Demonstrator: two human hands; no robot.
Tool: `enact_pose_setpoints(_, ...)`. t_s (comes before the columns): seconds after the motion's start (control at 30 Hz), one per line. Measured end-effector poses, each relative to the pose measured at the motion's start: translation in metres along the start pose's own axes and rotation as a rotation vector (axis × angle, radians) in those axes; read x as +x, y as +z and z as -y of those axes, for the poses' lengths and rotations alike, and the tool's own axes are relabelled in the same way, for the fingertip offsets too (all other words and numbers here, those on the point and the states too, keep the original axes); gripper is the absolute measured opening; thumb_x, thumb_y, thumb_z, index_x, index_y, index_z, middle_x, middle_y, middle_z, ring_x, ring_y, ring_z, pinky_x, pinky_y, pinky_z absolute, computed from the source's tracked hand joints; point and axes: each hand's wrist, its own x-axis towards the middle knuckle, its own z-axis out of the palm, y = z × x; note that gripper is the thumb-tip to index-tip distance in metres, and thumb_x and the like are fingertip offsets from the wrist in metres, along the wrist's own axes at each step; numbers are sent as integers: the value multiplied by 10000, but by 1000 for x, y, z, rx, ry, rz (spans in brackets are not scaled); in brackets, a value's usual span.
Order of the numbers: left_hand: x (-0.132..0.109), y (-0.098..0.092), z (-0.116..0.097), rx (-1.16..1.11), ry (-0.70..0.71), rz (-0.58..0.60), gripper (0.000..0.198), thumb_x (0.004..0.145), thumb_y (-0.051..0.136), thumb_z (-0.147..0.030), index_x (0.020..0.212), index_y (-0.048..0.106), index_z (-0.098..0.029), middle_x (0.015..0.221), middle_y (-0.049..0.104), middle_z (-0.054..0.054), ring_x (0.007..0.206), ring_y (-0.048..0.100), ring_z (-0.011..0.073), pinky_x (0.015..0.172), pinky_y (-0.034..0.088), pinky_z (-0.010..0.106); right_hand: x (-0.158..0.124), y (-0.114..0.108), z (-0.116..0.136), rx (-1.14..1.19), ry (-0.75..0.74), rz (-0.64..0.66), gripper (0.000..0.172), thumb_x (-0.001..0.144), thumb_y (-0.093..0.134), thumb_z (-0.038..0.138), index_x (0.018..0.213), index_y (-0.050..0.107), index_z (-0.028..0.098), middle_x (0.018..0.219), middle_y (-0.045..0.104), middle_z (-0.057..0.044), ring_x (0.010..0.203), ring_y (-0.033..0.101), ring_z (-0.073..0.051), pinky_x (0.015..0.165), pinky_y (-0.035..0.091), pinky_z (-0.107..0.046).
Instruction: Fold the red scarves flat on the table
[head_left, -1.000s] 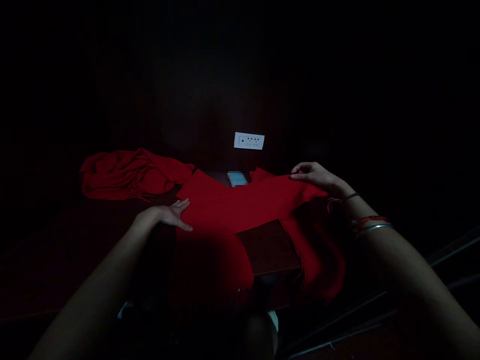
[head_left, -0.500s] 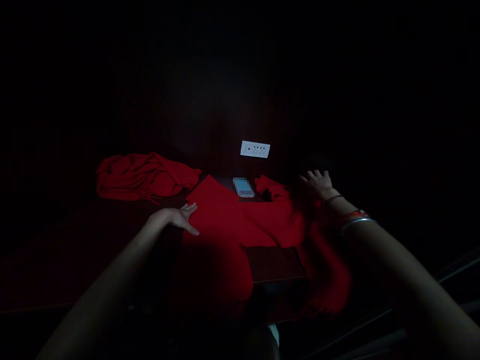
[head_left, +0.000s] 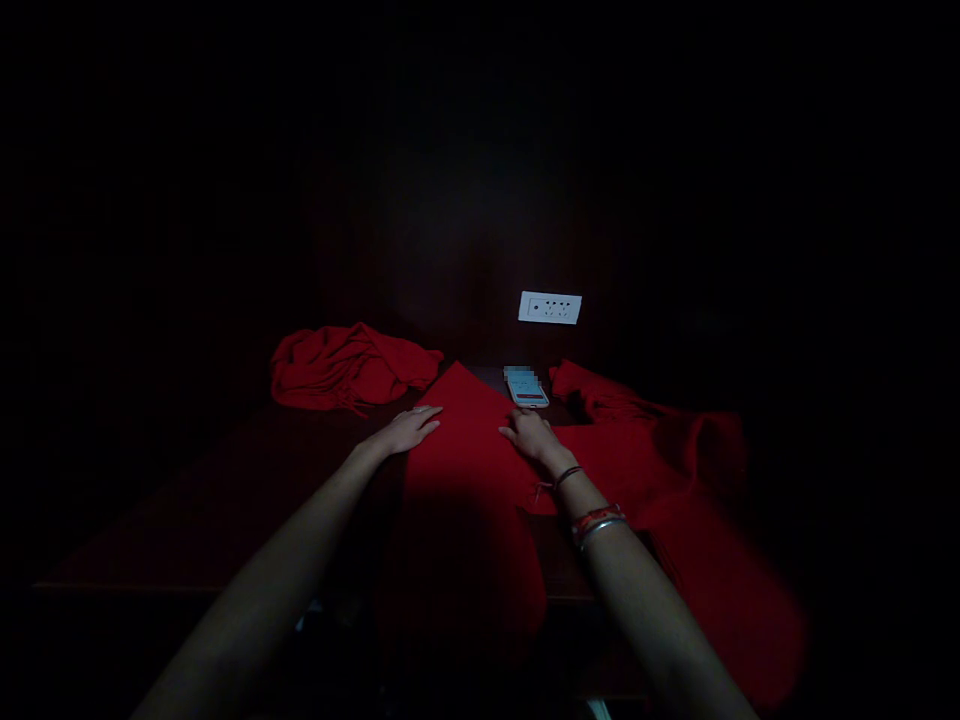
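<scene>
A red cloth (head_left: 465, 480) lies spread over a dark wooden table (head_left: 247, 500) and hangs over its near edge. My left hand (head_left: 409, 430) rests flat on the cloth's left edge, fingers stretched out. My right hand (head_left: 531, 438) lies palm down on the cloth near its far point, fingers flat; bangles and threads sit on that wrist. More of the red cloth (head_left: 675, 470) trails to the right and down off the table.
A crumpled red cloth (head_left: 345, 365) lies at the back left of the table. A phone (head_left: 526, 387) lies just beyond my right hand. A white socket plate (head_left: 550, 307) is on the dark wall behind. The room is very dark.
My right hand has come left from the far right part of the cloth onto its middle. The view has shifted so everything sits further right.
</scene>
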Motion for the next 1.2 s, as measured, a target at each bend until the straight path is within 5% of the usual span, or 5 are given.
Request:
enact_pose_setpoints(0.33,6,5,8,-68,-19,-160,291,807,332,-329,968,509,-163,1022,554,62,971,490,166,872,356,290,-9,-15,-24,-11,42,-252,276,844,329,280,996,533,174,1034,515,-101,905,507,-177,742,366,-252)
enact_pose_setpoints(0.57,0,-5,-2,-8,-84,-133,315,818,327,-355,1067,455,-212,1127,509,41,1059,434,175,923,287,380,-6,-3,-18,-78,54,-127,312,838,304,268,1057,509,182,1080,495,-128,979,452,-248,773,339,-376)
enact_pose_setpoints(0.77,-20,-27,-16,9,-62,276,768,691,328,-653,1318,127,-259,1395,57,50,1257,46,270,966,103,509,-11,-1,-1,3,-14,-171,454,829,308,415,1233,343,212,1237,365,-135,1120,320,-264,872,267,-431)
enact_pose_setpoints(1.0,-28,-27,-25,42,-181,446,906,606,295,-746,1322,9,-271,1373,-91,27,1236,-79,314,936,46,565,-24,-3,7,114,-193,407,791,705,238,681,1336,57,240,1402,-5,-39,1256,-24,-268,972,42,-504)
enact_pose_setpoints(1.2,-34,-19,-25,72,-180,345,838,639,237,-740,1319,34,-295,1381,-52,6,1244,-71,292,949,25,546,-23,-7,-2,109,-204,485,867,664,221,722,1333,-23,228,1391,-87,-4,1256,-73,-225,996,-19,-457)
